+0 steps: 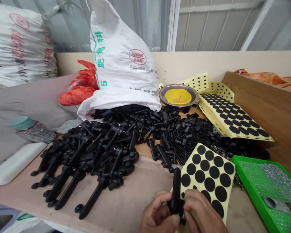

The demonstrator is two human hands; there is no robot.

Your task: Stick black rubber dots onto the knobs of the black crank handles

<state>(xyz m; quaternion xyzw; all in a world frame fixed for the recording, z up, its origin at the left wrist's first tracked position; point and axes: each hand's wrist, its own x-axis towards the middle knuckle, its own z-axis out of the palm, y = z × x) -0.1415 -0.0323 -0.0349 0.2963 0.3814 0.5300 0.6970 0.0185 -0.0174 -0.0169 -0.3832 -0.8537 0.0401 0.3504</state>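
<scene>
Black moulded plastic handle [176, 191] held upright in front of the person, near edge of the table, right of centre; its lower end is partly hidden by the fingers. Left hand [157, 213] and right hand [201, 210] are both closed around it, fingers curled, pinching it from either side between thumbs and fingers. The hands are not pressed against each other; the handle lies between them.

Directly behind and right of the hands: sheet of black round rubber pads [208, 178] on yellow backing, its lower edge passing behind the hands. Contact between sheet and handle cannot be determined.

Far of these, across the tan table top [126, 184]: large heap of matching black handles [87, 155], spread left of centre, with a mass of short black pieces [179, 142] toward the right. White woven sack [121, 58] lies at the far side of the heap, its mouth against it.

Right: stack of pad sheets [232, 118], partly used; green tray [247, 171] holding small silver parts [278, 181]. Far: steel bowl [178, 95] with yellow strainer [178, 96], on punched yellow backing sheets [196, 82].

Periphery: red plastic bag [81, 85] left of the sack, filled sacks [19, 48] far left, white block [14, 165] at left table edge, wooden board [262, 106] along the right.
</scene>
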